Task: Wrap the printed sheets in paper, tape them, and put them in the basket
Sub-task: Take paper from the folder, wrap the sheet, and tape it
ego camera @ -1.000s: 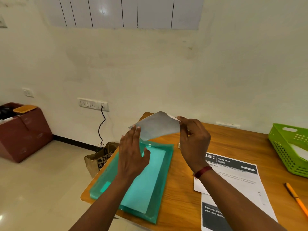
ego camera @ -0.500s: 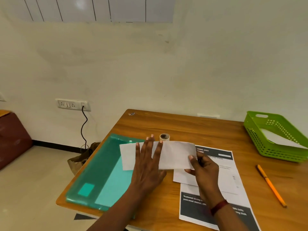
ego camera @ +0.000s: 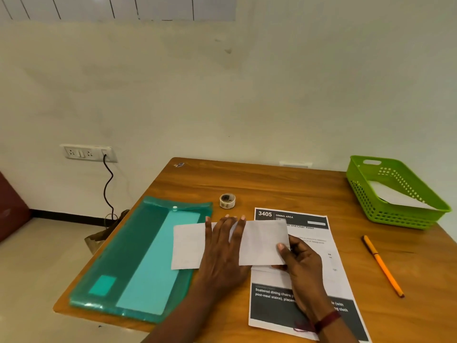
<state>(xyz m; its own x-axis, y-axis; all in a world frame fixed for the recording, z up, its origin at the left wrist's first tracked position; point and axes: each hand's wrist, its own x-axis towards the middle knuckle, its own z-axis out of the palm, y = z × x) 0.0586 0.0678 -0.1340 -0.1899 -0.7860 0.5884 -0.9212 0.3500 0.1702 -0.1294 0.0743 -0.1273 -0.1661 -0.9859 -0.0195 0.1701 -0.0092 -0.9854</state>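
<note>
A left hand (ego camera: 223,246) lies flat, fingers straight, pressing a folded white paper (ego camera: 263,241) onto the wooden bench (ego camera: 272,184). The right hand (ego camera: 301,263) pinches the paper's near right corner above a printed sheet (ego camera: 279,308). A tape roll (ego camera: 227,201) sits just beyond, and the green basket (ego camera: 395,215) is far right. If the flat hand lifts to reach the tape, the fold may spring open.

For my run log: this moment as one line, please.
left hand: flat on paper | right hand: pinches paper edge | tape: untouched on table | sheet: partly under paper
</note>
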